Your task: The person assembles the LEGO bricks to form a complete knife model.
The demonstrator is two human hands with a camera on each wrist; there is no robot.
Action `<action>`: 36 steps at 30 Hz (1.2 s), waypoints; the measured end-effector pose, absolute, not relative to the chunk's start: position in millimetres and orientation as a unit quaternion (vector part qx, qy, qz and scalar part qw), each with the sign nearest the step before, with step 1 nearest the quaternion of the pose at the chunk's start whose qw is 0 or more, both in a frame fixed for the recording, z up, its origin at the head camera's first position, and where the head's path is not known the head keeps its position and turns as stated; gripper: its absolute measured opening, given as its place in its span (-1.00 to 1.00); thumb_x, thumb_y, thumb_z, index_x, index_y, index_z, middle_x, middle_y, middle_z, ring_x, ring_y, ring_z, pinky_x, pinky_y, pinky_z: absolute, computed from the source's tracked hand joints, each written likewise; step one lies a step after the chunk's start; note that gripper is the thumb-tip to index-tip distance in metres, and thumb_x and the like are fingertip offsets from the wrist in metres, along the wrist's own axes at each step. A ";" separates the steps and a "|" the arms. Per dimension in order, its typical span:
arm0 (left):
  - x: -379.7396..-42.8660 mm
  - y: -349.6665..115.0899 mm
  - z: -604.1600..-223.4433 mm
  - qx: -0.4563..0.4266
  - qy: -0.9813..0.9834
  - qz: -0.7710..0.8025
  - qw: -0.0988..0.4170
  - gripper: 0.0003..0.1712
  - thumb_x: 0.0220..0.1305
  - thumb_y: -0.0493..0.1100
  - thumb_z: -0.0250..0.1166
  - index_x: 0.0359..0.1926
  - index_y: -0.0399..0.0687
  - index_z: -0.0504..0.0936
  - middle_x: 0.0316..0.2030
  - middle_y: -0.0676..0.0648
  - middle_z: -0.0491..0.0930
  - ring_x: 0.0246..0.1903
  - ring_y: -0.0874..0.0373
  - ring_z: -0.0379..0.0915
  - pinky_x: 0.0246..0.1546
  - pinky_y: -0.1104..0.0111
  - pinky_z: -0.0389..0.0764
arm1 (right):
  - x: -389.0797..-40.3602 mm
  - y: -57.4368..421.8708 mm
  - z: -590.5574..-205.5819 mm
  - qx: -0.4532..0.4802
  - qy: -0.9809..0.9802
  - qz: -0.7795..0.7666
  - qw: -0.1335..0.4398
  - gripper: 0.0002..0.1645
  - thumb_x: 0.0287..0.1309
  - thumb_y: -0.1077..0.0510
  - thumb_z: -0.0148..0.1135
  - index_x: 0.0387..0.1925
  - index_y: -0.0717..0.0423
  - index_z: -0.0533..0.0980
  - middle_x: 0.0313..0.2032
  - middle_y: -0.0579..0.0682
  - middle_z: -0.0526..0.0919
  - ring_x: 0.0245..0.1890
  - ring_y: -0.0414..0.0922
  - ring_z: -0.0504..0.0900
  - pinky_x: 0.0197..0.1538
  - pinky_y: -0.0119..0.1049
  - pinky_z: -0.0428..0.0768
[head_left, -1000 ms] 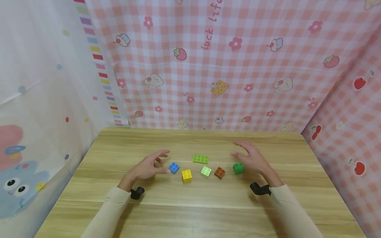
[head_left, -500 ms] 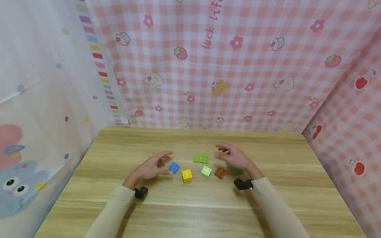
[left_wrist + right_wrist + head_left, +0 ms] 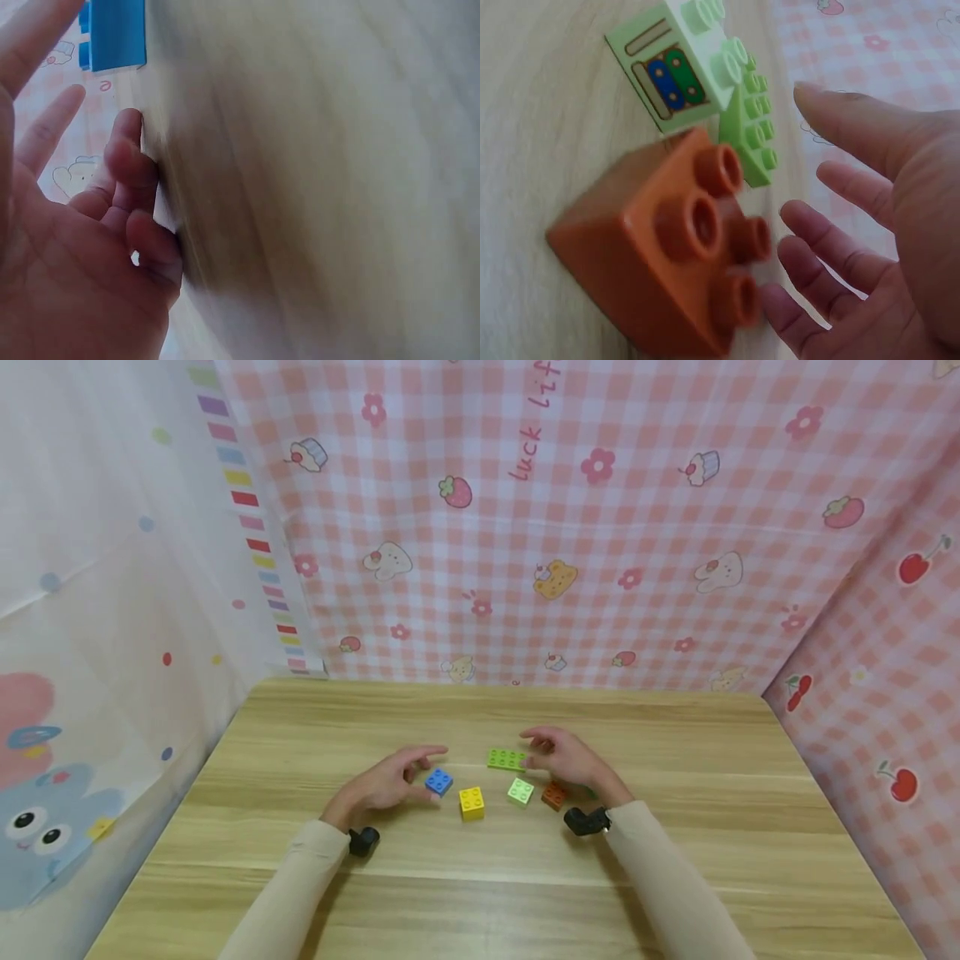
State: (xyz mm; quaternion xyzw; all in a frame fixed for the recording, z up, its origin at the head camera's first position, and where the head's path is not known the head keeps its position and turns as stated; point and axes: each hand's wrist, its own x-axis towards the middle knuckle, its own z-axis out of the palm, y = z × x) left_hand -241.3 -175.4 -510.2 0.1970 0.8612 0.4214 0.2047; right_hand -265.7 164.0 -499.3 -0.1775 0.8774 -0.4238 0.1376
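Note:
My left hand [image 3: 384, 781] reaches around a blue toy brick [image 3: 439, 782], thumb on its near side and index finger beyond it. In the left wrist view the blue brick [image 3: 118, 34] shows at the top, past loosely bent fingers; whether skin touches it I cannot tell. My right hand [image 3: 570, 758] hovers at the right end of a flat lime-green brick [image 3: 505, 759], its thumb overlapping that end in the head view. The right wrist view shows these fingers apart, with nothing between them, beyond a brown brick [image 3: 652, 255] and a pale green brick [image 3: 667, 82].
A yellow brick [image 3: 472, 804] stands right of the blue one, on the wooden table [image 3: 480, 893]. A dark green brick [image 3: 589, 792] is almost wholly hidden beneath the right wrist. Patterned cloth [image 3: 480, 527] hangs behind the table and at both sides.
My right hand has moved left, from above the dark green brick to the lime-green brick's end. My left hand has shifted slightly right, closer around the blue brick. The bricks have stayed put.

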 end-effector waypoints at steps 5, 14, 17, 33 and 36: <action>-243.8 -173.5 -510.4 0.199 0.860 0.419 0.213 -0.19 0.15 -0.03 0.49 0.41 0.18 0.37 0.02 -0.07 0.43 -0.09 0.04 0.29 -0.09 0.22 0.36 | -268.0 157.7 -505.3 -0.166 0.874 -0.429 0.155 -0.45 0.19 0.15 0.37 0.22 0.09 0.51 0.00 0.08 0.56 -0.08 -0.03 0.49 0.04 -0.10 0.48; -243.9 -172.0 -509.9 0.195 0.872 0.400 0.206 -0.26 0.13 -0.03 0.50 0.34 0.20 0.46 0.02 -0.09 0.44 -0.08 0.03 0.30 -0.06 0.20 0.37 | -268.6 155.1 -512.3 -0.179 0.883 -0.405 0.155 -0.51 0.19 0.10 0.39 0.16 -0.01 0.57 0.05 0.06 0.55 -0.04 -0.03 0.46 0.06 -0.06 0.45; -244.1 -171.5 -510.4 0.191 0.873 0.399 0.206 -0.26 0.12 -0.02 0.50 0.34 0.21 0.46 0.04 -0.09 0.44 -0.05 0.03 0.31 -0.05 0.19 0.37 | -267.8 155.1 -512.0 -0.184 0.887 -0.399 0.145 -0.54 0.19 0.12 0.39 0.14 0.01 0.59 0.02 0.05 0.55 -0.05 -0.03 0.45 0.05 -0.07 0.45; -224.3 -163.9 -504.2 0.205 0.876 0.402 0.170 -0.24 0.06 0.04 0.54 0.30 0.19 0.49 -0.06 -0.09 0.32 -0.09 0.03 0.23 -0.11 0.23 0.33 | -267.1 147.7 -513.6 -0.164 0.898 -0.391 0.118 -0.61 0.09 0.12 0.47 0.00 0.01 0.66 -0.17 -0.02 0.56 -0.17 -0.09 0.44 -0.08 -0.18 0.43; -219.1 -157.3 -502.2 0.211 0.883 0.390 0.151 -0.24 0.03 0.09 0.55 0.27 0.17 0.51 -0.09 -0.07 0.34 -0.11 0.06 0.25 -0.10 0.23 0.32 | -266.7 147.3 -514.3 -0.160 0.900 -0.391 0.113 -0.62 0.08 0.11 0.47 -0.01 0.01 0.67 -0.17 -0.03 0.55 -0.18 -0.09 0.45 -0.10 -0.19 0.43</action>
